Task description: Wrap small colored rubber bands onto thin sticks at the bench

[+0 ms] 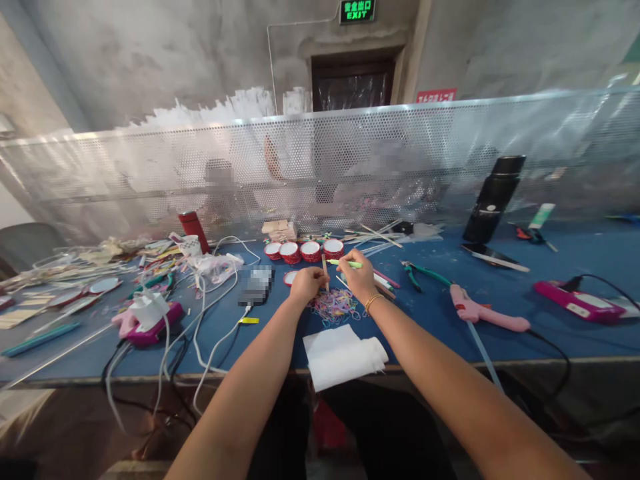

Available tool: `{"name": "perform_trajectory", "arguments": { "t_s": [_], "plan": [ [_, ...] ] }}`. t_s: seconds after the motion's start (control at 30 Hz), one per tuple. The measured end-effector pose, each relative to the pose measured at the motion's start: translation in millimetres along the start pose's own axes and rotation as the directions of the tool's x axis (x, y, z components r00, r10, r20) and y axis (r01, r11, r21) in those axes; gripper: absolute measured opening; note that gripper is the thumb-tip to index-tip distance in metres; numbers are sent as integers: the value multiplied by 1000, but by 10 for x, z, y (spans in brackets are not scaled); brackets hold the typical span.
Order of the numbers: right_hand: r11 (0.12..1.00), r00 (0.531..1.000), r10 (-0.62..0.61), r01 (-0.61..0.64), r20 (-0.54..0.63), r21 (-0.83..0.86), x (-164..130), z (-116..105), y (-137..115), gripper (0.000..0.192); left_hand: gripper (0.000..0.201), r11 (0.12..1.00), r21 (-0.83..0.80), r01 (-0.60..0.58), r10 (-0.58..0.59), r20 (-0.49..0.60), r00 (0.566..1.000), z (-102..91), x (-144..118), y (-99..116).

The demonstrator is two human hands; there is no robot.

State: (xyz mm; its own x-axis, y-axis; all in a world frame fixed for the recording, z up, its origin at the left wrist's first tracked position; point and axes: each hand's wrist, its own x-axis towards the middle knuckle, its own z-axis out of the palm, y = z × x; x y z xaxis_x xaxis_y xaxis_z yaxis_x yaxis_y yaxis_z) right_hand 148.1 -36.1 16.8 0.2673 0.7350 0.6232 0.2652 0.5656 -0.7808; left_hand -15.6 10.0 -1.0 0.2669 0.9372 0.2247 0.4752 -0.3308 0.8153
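My left hand [307,285] is closed on a thin flat wooden stick [325,269] that stands nearly upright between my hands. In my right hand [359,275] is a light green pen [350,263], its tip pointing left toward the stick. Whether the tip touches the wood I cannot tell. Below both hands lies a loose heap of colourful rubber bands [339,308]. Just behind them stand several small red-sided round drums [311,251] with white tops. Nearer to me, a folded white cloth [345,357] hangs slightly over the table edge.
A pink glue gun [487,315] and green-handled pliers [425,272] lie at right, before a black bottle [493,200]. At left are white cables [203,320], a red flask [194,230] and a purple power strip [157,327]. A perforated metal screen [240,173] runs along the back.
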Motion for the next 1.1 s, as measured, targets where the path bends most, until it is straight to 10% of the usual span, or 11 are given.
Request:
{"name": "perform_trajectory", "arguments": {
  "t_s": [1.1],
  "plan": [
    [1000,999,23,-22,37,-12,-29,21,-4,18,16,995,100,-30,30,0,1000,-49,-90,119]
  ]
}}
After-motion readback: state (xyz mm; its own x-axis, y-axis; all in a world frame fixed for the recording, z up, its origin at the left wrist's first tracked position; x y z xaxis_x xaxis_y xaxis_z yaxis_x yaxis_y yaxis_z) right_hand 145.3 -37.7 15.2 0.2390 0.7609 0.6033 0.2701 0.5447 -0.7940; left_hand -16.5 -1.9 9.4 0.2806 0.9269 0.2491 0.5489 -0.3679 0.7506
